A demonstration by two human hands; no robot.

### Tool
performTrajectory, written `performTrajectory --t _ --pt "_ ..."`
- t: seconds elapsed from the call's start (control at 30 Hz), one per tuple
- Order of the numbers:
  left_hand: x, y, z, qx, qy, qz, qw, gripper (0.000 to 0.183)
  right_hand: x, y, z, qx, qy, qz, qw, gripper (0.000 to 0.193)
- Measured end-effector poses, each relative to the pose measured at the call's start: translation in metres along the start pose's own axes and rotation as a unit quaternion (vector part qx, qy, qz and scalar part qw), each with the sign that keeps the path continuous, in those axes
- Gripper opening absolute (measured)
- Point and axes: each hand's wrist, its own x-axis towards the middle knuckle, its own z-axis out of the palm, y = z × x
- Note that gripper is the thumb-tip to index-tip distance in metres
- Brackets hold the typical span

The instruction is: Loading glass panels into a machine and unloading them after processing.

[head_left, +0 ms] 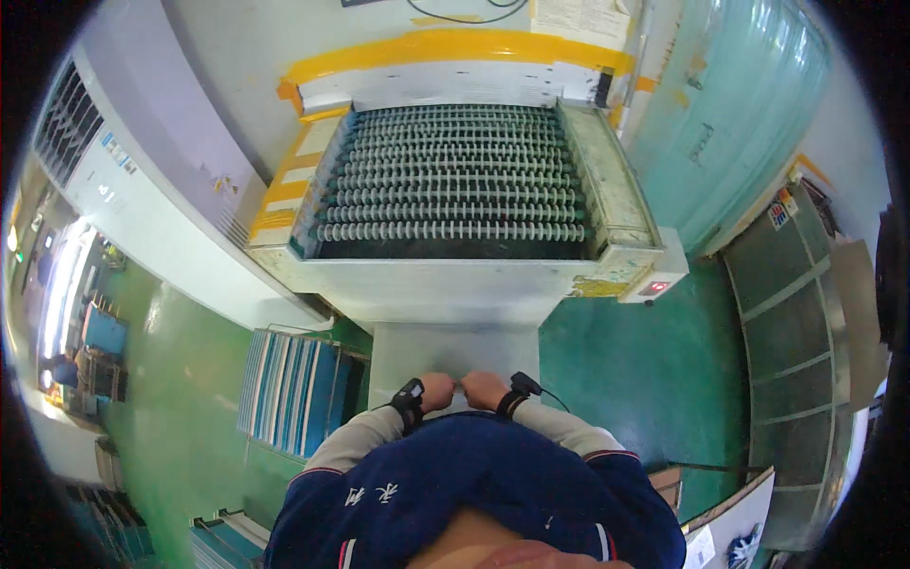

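Note:
My left hand [437,391] and my right hand [483,389] are close together in front of my body, both with the fingers curled closed. Whatever they may hold between them is too small or hidden to make out. Dark bands with small devices sit on both wrists, and a thin cable trails from the right one. Below and just beyond the hands is a flat, pale grey surface [455,349]; whether the hands touch it, I cannot tell. Past it stands a conveyor machine [427,280] with rows of pale disc rollers [455,180] across its opening.
A rack of upright blue and white panels [296,391] stands on the green floor [180,379] at left, near a tall white cabinet [180,218]. The machine's control box [654,284] has a lit red display. A grey metal frame [791,360] and translucent curtain [730,114] are at right.

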Motion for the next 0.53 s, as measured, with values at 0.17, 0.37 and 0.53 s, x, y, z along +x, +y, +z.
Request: performTrajectory --t 0.17,0.37,0.53 --pt "0.013 -0.017 0.017 0.04 -0.035 0.016 0.998 0.016 0.0 -0.005 -0.009 0.0 0.005 0.013 1.0 0.012" --pt "-0.002 0.002 -0.011 0.013 -0.031 -0.004 0.999 0.018 0.005 0.003 0.004 -0.01 -0.008 0.021 1.0 0.013" --pt "0.0 -0.005 -0.006 0.018 -0.038 0.016 0.999 0.017 0.003 -0.002 -0.005 -0.009 -0.022 0.024 0.999 0.013"
